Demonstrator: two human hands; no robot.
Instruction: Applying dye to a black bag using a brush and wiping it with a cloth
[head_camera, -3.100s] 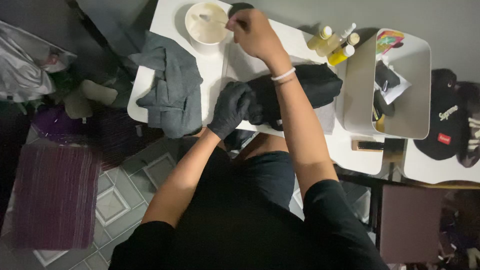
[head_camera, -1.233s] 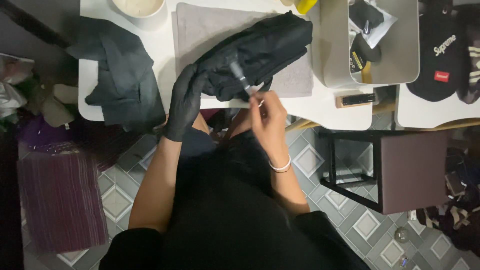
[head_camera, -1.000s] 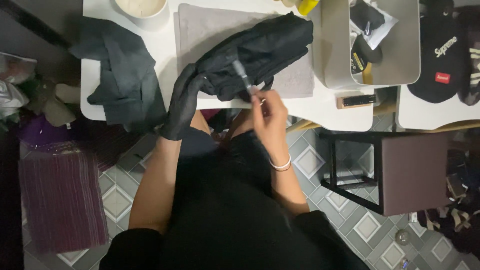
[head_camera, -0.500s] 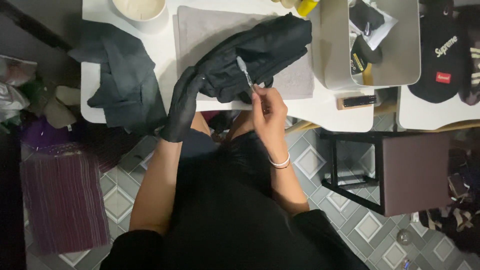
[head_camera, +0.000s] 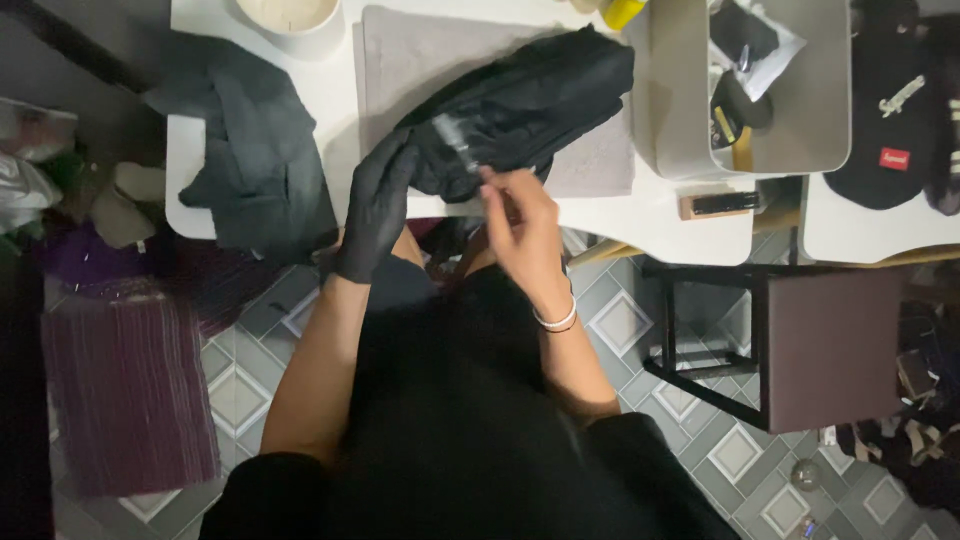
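One gloved left hand (head_camera: 375, 205) clamps one black shoe (head_camera: 520, 105) lying on one grey mat (head_camera: 420, 55) on the white tabletop (head_camera: 640, 215), while the bare right hand (head_camera: 520, 215) pinches what seems a small brush (head_camera: 455, 140) against it.

One black bag (head_camera: 530, 105), one white bowl (head_camera: 290, 18), two hands (head_camera: 375, 200).

I'm looking straight down from my one head-worn camera, fairly high above the white table (head_camera: 300, 95) edge, my lap and tiled floor (head_camera: 240, 390).
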